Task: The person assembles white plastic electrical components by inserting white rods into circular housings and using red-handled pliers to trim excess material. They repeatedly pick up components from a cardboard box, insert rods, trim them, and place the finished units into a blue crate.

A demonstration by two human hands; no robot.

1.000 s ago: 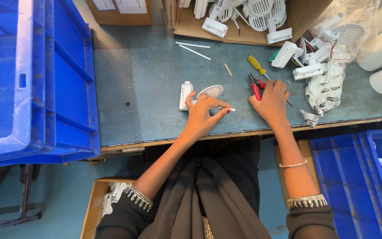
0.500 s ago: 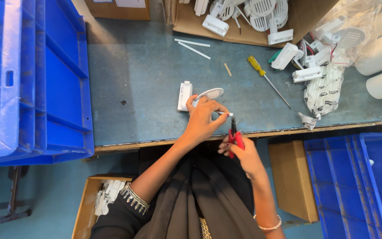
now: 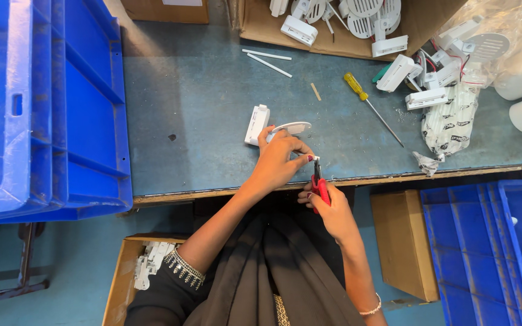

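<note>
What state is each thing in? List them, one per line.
left hand: gripping the white grille part on the bench
right hand: closed on red-handled cutters
yellow screwdriver: lying loose
cardboard box: open, holding white parts
blue crate: tilted

You have one view only, from the camera on your head, looking almost straight down over the near edge of the grey-blue workbench (image 3: 212,96). The bench fills the upper half; your lap and the floor fill the lower half. Your left hand (image 3: 279,158) and right hand (image 3: 327,208) sit near centre, at moderate range. Stacked blue crates (image 3: 49,108) lie at 9 o'clock, a cardboard box (image 3: 333,36) at 12 o'clock, another blue crate (image 3: 490,241) at 4 o'clock. No second view shares the scene.
</note>
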